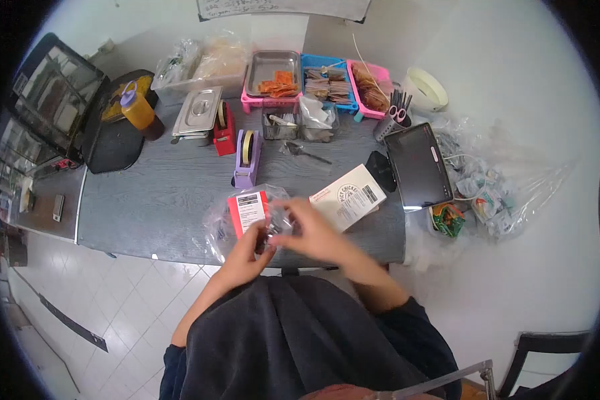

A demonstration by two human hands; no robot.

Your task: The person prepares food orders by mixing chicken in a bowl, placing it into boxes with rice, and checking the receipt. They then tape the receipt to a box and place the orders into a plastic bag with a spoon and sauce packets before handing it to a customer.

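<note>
You have a single view, from a camera worn on your head, looking forward and steeply down. It is a wide fisheye picture with a dark round border and bent edges. Your dark top fills the bottom, close under the lens, with your left hand [247, 250] and right hand [320, 233] just above it at the near edge of the grey table [153, 200]. The table runs away towards the white wall at the top; tiled floor shows lower left.
</note>
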